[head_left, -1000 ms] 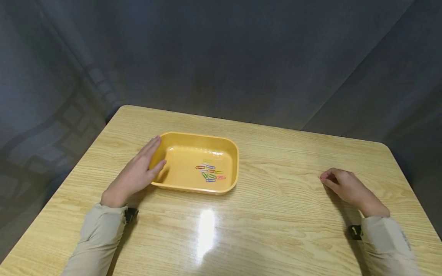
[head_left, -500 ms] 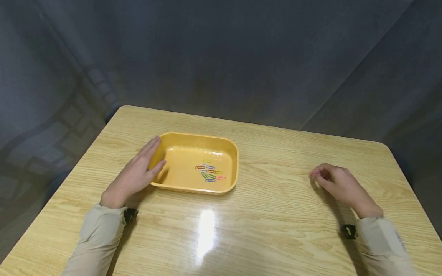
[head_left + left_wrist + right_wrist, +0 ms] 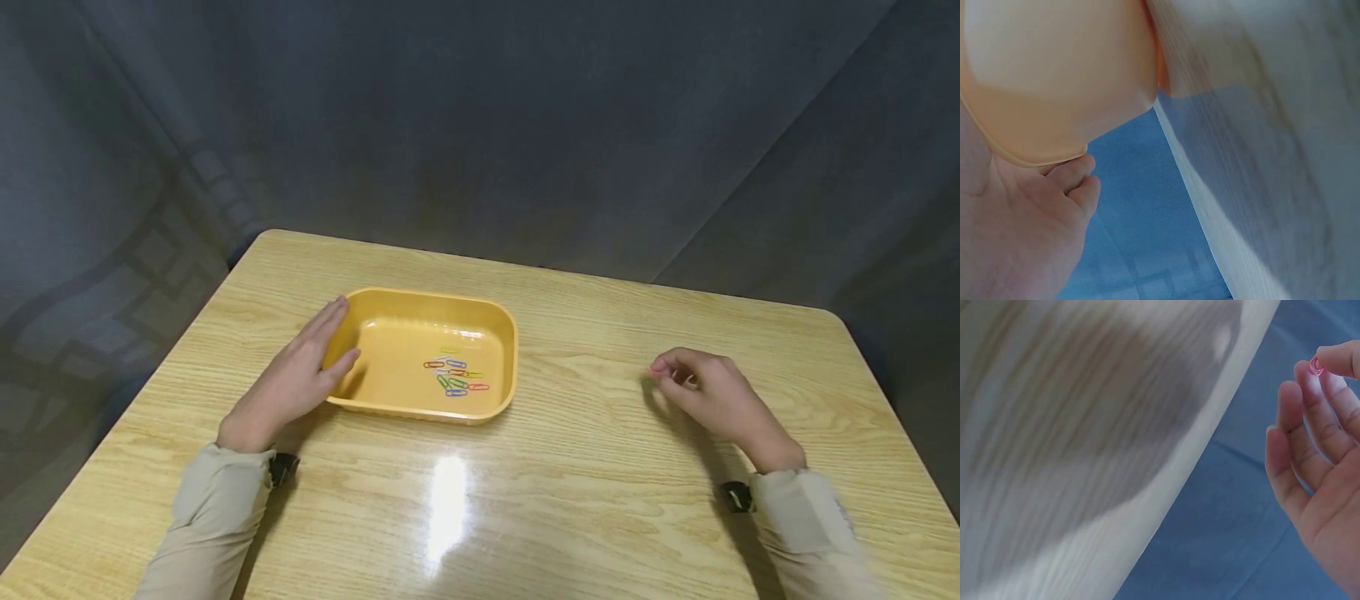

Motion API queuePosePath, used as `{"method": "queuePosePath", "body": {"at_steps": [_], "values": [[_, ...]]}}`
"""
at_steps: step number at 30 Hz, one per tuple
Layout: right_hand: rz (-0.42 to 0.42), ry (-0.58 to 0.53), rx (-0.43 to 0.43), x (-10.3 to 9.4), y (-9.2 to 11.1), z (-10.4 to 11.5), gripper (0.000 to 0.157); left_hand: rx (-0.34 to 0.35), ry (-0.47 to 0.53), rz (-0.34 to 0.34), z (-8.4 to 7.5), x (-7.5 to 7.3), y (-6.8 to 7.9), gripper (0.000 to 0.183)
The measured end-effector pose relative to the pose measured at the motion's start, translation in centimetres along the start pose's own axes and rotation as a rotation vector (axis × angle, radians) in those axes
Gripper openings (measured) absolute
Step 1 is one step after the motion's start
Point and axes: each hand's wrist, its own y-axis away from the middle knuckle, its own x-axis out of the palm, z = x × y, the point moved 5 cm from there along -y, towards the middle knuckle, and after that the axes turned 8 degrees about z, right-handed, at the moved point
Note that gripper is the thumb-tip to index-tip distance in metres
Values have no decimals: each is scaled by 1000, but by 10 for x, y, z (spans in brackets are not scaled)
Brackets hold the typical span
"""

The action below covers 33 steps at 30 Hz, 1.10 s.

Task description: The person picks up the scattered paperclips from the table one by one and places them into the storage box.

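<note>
A yellow-orange plastic tray (image 3: 397, 354) stands left of centre on the wooden table, with several coloured paper clips (image 3: 456, 383) scattered in its right half. My left hand (image 3: 288, 379) holds the tray's left end, thumb over the rim on the inside and fingers along the outside. In the left wrist view, that hand (image 3: 1029, 225) is against the tray's rim (image 3: 1029, 165). Off to the right of the tray, my right hand (image 3: 712, 396) is raised over the table. Between thumb and fingertips it pinches a small pink paper clip (image 3: 1315, 366), partly hidden by the fingers.
The light wooden table (image 3: 600, 500) extends between the tray and my right hand and in front of both. A dark grey-blue curtain (image 3: 480, 125) hangs behind the table's far edge. Bright light reflects off the tabletop near the front.
My right hand has moved left toward the tray and slightly away from me, carrying the pink paper clip. My left hand and the tray have stayed practically still.
</note>
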Motion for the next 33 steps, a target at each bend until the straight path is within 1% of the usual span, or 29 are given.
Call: {"method": "queuePosePath", "body": {"at_steps": [3,7,16,23,33], "values": [[-20,0,-39,2,-4,9,9,-1,4,0,0,0,0,74],[-26,19,-55,5,-9,17,10,-1,10,-3,-1,0,0,74],[-38,20,-102,9,-20,33,10,2,7,-2,-1,-1,1,74],[-19,-14,-112,13,-29,45,9,2,4,-3,0,0,0,74],[-14,-43,-159,15,-46,66,10,4,3,-7,-1,-1,0,74]]}}
